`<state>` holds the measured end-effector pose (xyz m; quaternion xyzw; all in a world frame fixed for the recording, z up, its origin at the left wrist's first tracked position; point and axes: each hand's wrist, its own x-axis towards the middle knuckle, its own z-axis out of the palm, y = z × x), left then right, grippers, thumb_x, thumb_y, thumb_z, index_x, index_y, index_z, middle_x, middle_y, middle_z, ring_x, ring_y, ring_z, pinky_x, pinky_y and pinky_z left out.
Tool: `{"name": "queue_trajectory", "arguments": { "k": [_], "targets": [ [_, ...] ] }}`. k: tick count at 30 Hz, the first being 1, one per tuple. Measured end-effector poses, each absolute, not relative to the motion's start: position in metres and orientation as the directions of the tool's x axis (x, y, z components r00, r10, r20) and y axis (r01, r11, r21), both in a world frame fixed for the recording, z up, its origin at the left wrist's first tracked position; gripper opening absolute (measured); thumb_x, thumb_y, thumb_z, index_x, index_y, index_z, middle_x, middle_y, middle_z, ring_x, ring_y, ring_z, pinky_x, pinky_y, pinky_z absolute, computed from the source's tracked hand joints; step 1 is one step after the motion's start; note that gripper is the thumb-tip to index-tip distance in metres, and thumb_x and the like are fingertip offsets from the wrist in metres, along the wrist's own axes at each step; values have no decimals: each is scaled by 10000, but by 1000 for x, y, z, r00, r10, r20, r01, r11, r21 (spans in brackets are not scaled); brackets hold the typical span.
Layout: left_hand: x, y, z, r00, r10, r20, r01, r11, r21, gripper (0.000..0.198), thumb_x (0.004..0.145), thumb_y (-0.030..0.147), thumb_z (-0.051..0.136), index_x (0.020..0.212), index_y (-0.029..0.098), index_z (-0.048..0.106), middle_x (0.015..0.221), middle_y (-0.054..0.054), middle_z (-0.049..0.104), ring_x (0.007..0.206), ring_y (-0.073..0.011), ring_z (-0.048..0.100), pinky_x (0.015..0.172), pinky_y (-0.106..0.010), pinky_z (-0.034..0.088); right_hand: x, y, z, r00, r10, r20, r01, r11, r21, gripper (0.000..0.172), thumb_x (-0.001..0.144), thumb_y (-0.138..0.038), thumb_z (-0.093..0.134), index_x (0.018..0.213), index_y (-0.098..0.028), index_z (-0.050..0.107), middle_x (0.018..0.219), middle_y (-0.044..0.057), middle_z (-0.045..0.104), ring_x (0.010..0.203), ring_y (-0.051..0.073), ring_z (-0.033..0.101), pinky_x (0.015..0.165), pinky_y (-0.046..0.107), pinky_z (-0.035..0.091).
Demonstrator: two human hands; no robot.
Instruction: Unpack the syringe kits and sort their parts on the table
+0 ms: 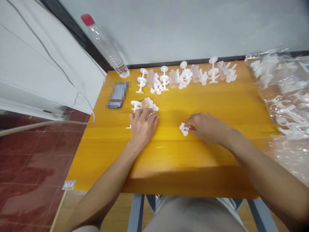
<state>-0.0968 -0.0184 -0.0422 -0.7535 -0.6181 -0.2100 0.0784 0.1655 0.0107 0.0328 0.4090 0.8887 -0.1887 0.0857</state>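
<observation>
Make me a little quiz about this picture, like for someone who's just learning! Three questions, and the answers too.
1. What colour is the bottle's cap?
2. True or false: the phone is nearer the left hand than the right hand.
3. Which is closer to the white bits between the hands?
A left hand
B right hand

Key: 1 red; 2 true; 3 B.

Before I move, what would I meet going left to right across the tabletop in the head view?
Number label, phone, left hand, small white pieces, right hand, clear plastic bags.
</observation>
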Motion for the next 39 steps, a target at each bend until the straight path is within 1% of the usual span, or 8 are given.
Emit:
{"name": "queue_trajectory", "arguments": {
  "k": [4,8,18,24,28,31,36,39],
  "targets": [
    [-105,-17,-44,123,896,426,969,-201,144,190,1016,338,606,999,245,771,1111,-105,766,1045,-317,621,879,-470,382,157,23,39,-626,711,-319,778,593,-207,286,936,-72,547,807,-174,781,878,101,758,823,207,690,726,283,413],
    [-111,-20,-38,102,885,454,979,-170,111,240,950,427,697,1110,258,756,1262,-128,711,1115,-348,578,906,-488,383,130,45,44,-637,738,-222,766,574,-289,278,926,-78,557,979,-174,813,983,91,782,907,214,709,771,275,431],
    [-113,-23,-32,241,918,315,967,-256,6,238,945,184,587,1092,250,761,1340,-101,690,1199,-371,545,923,-525,350,84,61,25,-726,672,-147,667,636,-388,335,952,-139,588,1244,-166,751,1138,120,769,1074,251,709,893,297,481],
    [-110,-20,-30,279,914,294,959,-284,-25,267,1017,172,500,975,236,755,1165,-93,764,1104,-342,593,869,-505,347,141,12,29,-574,777,-258,808,484,-336,250,968,-364,655,1028,-140,748,1033,115,752,945,239,703,810,296,471],
    [-107,-21,-29,319,907,275,948,-304,-98,272,1025,171,487,1051,229,751,1132,-113,766,1056,-342,609,849,-495,343,142,-15,13,-510,813,-281,847,417,-331,179,987,-247,601,1036,-130,727,1097,131,727,964,232,702,820,294,474],
    [-103,-23,-30,327,894,306,945,-300,-132,242,1033,211,500,1058,209,741,1132,-126,761,1038,-337,615,854,-486,342,133,-18,3,-503,826,-255,849,417,-326,231,1016,-132,490,1039,-112,719,1128,153,714,1019,236,698,870,302,474],
    [-103,-23,-38,241,889,390,970,-237,-58,210,1034,279,540,1022,178,723,1017,-116,783,966,-316,628,861,-469,338,114,0,-3,-531,829,-176,796,417,-438,215,1012,-157,511,1138,-122,681,1150,142,732,1051,253,704,863,306,473],
    [-105,-24,-40,213,867,450,976,-213,-53,220,1028,335,577,1037,191,744,1094,-119,778,1016,-320,618,854,-460,336,100,14,-2,-493,853,-171,805,373,-462,266,977,-195,579,1219,-108,647,1089,144,753,1009,272,716,814,310,479]
  ]
}}
